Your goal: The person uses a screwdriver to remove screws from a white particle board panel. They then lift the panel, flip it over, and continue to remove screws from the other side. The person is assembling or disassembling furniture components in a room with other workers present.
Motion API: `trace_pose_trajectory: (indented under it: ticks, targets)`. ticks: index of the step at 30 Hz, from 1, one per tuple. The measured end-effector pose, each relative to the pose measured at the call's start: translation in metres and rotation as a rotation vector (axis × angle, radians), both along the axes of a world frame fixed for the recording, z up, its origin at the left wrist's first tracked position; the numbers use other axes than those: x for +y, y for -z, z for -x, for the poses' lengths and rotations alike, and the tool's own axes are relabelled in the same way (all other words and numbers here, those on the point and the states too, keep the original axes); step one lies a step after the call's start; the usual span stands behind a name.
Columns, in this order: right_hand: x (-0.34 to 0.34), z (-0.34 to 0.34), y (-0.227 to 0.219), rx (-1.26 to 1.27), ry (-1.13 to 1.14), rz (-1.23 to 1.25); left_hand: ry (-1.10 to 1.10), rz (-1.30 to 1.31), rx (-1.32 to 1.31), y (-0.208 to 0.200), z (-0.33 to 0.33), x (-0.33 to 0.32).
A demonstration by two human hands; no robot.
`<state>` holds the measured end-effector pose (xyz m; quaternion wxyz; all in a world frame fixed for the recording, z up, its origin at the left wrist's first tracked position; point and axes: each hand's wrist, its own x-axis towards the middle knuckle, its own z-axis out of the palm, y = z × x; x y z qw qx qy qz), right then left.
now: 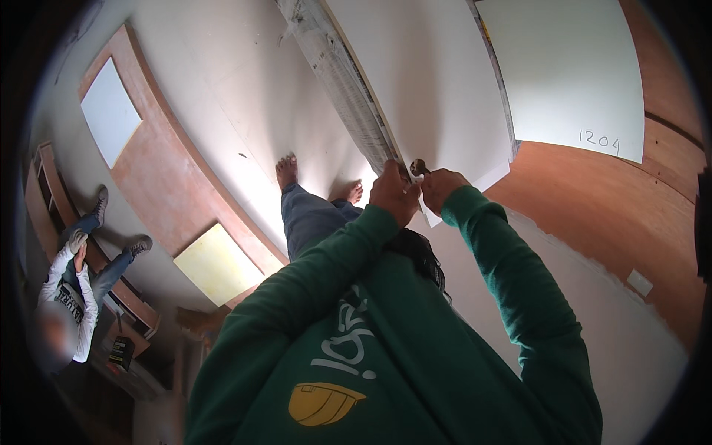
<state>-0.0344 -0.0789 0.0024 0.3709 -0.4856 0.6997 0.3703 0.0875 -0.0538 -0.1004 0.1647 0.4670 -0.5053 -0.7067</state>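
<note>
My left hand (pixel 393 196) is closed, its fingers bent at the lower corner of a tall white panel (pixel 423 67). Right beside it, my right hand (pixel 445 187) is also closed, fingers curled inward. Between the two, a small dark, shiny, rounded end (pixel 418 167) sticks up; its lower part is hidden by the fingers, so its kind does not show. A pale pointed flap (pixel 430 215) hangs under the hands. Along the panel's left edge runs a grey, smeared, printed strip (pixel 341 81).
A pale board (pixel 564 67) leans on a reddish-brown surface (pixel 593 196) at the right, near a white wall plate (pixel 639 282). Another person (pixel 70 297) sits far left by wooden shelving (pixel 126 285). A yellowish board (pixel 219 265) and a white board (pixel 111 111) stand left.
</note>
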Motion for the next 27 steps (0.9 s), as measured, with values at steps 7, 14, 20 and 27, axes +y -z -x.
trace_pose_trajectory:
  ticks: [7,14,20,27]
  targets:
    - [0.021,0.013,-0.013,0.097,0.193,0.185,0.002,-0.097,0.151,0.013,-0.005,-0.002]
    - [0.029,0.013,-0.007,0.066,0.133,0.253,-0.024,-0.062,0.125,0.01,-0.003,0.002]
    - [0.024,0.006,-0.001,0.107,0.133,0.206,-0.05,0.023,0.112,0.0,-0.008,-0.003]
    - [0.003,-0.004,-0.003,0.053,0.132,0.002,-0.073,0.076,0.096,0.007,-0.003,0.004]
